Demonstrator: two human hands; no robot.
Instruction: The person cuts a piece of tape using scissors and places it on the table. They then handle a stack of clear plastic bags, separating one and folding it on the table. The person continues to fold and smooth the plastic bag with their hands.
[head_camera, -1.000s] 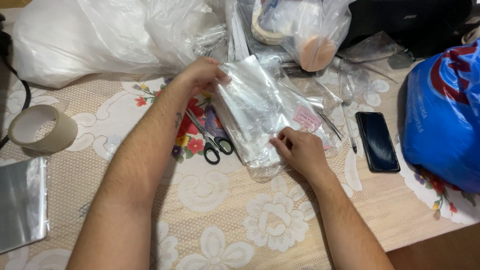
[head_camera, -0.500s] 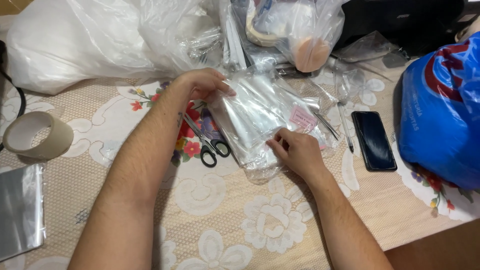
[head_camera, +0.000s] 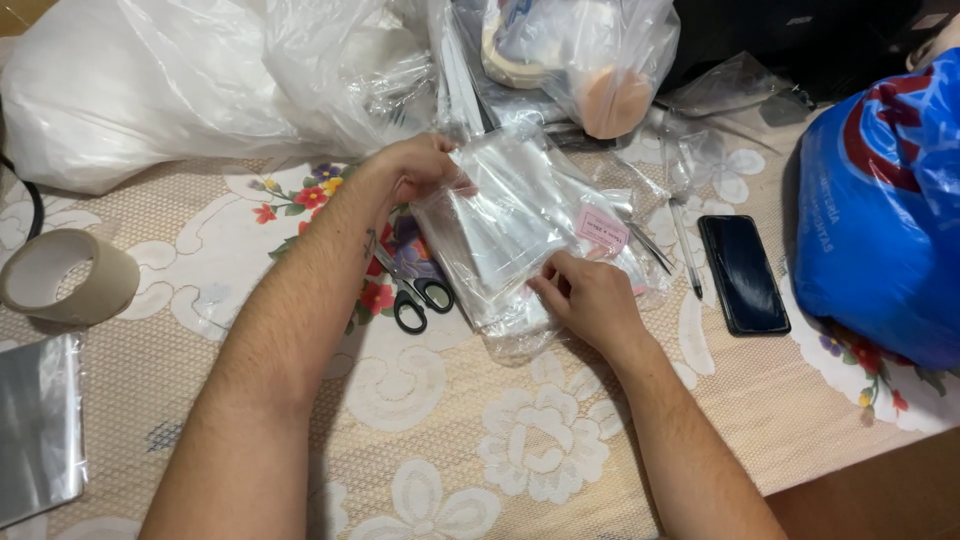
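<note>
A stack of clear plastic sleeves (head_camera: 520, 235) lies on the lace tablecloth (head_camera: 450, 440), tilted, with a small pink label (head_camera: 601, 229) on its right side. My left hand (head_camera: 415, 165) grips the stack's upper left corner. My right hand (head_camera: 590, 298) pinches the lower right edge of the top sleeves. Black-handled scissors (head_camera: 415, 297) lie just left of the stack, partly under my left forearm.
A roll of tan tape (head_camera: 62, 275) sits at far left, a flat silver bag (head_camera: 38, 428) below it. Large white plastic bags (head_camera: 170, 85) fill the back. A black phone (head_camera: 742, 273) and pen (head_camera: 686, 250) lie right of the stack, next to a blue bag (head_camera: 885, 210).
My left hand shifted slightly lower on the stack's top corner and lifted the top sleeves; my right hand stayed pinching the lower edge. The view drifted a little.
</note>
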